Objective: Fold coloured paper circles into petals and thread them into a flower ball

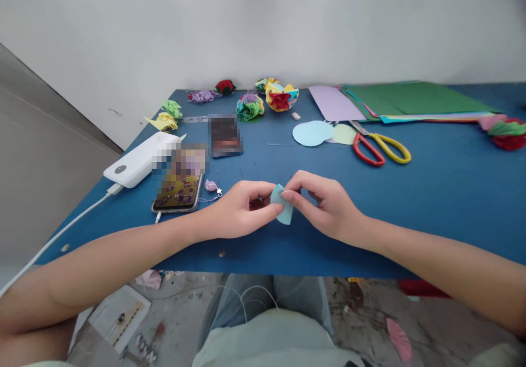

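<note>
Between my two hands is a small folded piece of light blue paper [284, 213], held above the front part of the blue table. My left hand [242, 208] pinches its left edge between thumb and fingers. From the other side, my right hand [322, 205] grips the paper's upper right edge with thumb and forefinger. Beyond the hands lie a light blue paper oval [310, 133] and a pale green paper piece [343, 133], overlapping. Next to them rest scissors with one red and one yellow handle [388, 149], their blades partly hidden.
A phone [181, 186] on a cable, a white power bank [142, 159] and a dark flat device [225, 136] lie on the left. Crumpled paper flowers [281, 97] line the back. Stacked coloured sheets [419, 99] are at back right, beside another paper flower [508, 132].
</note>
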Demonstrator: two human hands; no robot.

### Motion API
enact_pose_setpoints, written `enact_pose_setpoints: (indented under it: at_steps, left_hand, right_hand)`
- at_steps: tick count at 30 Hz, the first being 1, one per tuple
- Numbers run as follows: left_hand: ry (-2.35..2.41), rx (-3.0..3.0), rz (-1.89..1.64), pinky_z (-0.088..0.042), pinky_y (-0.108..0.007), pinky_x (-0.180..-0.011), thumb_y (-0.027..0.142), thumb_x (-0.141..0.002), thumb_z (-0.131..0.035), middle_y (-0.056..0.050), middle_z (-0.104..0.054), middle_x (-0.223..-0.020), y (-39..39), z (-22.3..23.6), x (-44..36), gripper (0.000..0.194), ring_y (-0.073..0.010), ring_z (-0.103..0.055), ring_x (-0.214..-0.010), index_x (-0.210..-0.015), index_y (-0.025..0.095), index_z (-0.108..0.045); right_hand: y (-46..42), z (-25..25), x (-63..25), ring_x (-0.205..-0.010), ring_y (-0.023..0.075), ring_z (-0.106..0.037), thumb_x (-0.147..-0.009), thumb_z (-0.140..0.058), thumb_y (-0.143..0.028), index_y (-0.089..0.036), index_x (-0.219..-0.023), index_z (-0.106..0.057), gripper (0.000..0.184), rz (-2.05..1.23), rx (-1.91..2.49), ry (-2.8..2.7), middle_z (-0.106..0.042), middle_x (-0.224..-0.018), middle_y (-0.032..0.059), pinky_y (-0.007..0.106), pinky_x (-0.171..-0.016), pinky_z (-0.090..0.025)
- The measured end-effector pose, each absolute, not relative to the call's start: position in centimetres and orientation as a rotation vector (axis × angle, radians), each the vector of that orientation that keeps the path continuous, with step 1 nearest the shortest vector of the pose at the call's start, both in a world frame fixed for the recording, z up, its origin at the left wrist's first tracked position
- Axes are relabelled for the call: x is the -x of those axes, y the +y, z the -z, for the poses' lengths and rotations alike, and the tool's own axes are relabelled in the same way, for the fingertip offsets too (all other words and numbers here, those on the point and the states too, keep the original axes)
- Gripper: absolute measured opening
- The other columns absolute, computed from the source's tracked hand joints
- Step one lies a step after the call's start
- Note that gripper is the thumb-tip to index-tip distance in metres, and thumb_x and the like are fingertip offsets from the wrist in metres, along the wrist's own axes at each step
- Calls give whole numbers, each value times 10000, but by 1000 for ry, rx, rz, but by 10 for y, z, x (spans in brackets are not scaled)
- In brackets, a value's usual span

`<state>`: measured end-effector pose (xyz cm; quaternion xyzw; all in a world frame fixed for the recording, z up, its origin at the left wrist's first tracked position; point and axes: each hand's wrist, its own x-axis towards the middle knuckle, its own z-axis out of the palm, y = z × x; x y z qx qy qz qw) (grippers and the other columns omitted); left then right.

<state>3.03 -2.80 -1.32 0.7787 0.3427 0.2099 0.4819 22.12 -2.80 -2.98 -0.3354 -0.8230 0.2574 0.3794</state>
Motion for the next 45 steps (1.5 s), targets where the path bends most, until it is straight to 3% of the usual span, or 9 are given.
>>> enact_pose_setpoints:
  at_steps: [8, 16, 22, 26, 30, 39, 45]
  left_hand:
    - [780, -1823, -394, -298, -185, -501, 347, -855, -425, 24, -432, -611, -26, 13, -30, 277, -70, -356, -556, -731, 122, -528]
    - [753, -1807, -222, -257, -179, -447, 324, -839, -446, 38, -389, -468, -29, 9, -32, 367, -44, -313, -449, -541, 115, -493]
    - [731, -1697, -350, -253, -180, -472, 357, -857, -438, 42, -379, -569, -31, 12, -34, 300, -51, -299, -515, -701, 115, -523]
    - [752, -1679, -395, -231, -195, -480, 365, -865, -439, 44, -359, -566, -30, 13, -34, 315, -52, -284, -519, -727, 106, -554]
    - [715, -1587, -410, -246, -190, -486, 365, -879, -412, 47, -346, -580, -31, 14, -35, 310, -54, -299, -525, -712, 123, -509]
    - [829, -1627, -573, -268, -182, -494, 385, -864, -437, 39, -343, -617, -28, 21, -34, 299, -62, -312, -563, -701, 136, -458]
    - [867, -1793, -646, -259, -193, -486, 363, -897, -361, 48, -292, -573, -29, 21, -34, 340, -60, -288, -529, -627, 157, -357]
  right_hand:
    - [-26, 31, -223, -619, 106, -420, -894, -437, -229, -185, -705, -483, 199, -584, 732, -2187, -475, -628, -9, 236, -586, -363]
    - [-34, 27, -218, -609, 86, -435, -902, -404, -236, -188, -769, -466, 154, -778, 758, -2195, -483, -688, -12, 206, -569, -370]
    - [-34, 26, -218, -579, 70, -410, -904, -402, -250, -182, -745, -450, 180, -770, 788, -2092, -460, -664, -26, 188, -549, -350]
    - [-30, 28, -218, -502, 58, -345, -911, -389, -310, -179, -630, -395, 310, -761, 845, -2150, -366, -554, -56, 188, -487, -290]
    - [-29, 29, -218, -502, 55, -344, -905, -395, -320, -172, -603, -391, 337, -706, 862, -2163, -366, -543, -54, 185, -494, -286]
    - [-26, 30, -220, -488, 48, -323, -921, -357, -336, -155, -603, -422, 371, -845, 855, -2232, -360, -530, -52, 186, -483, -262]
    - [-25, 30, -220, -510, 51, -309, -910, -376, -368, -151, -629, -445, 361, -1009, 836, -2221, -341, -553, -50, 188, -478, -255]
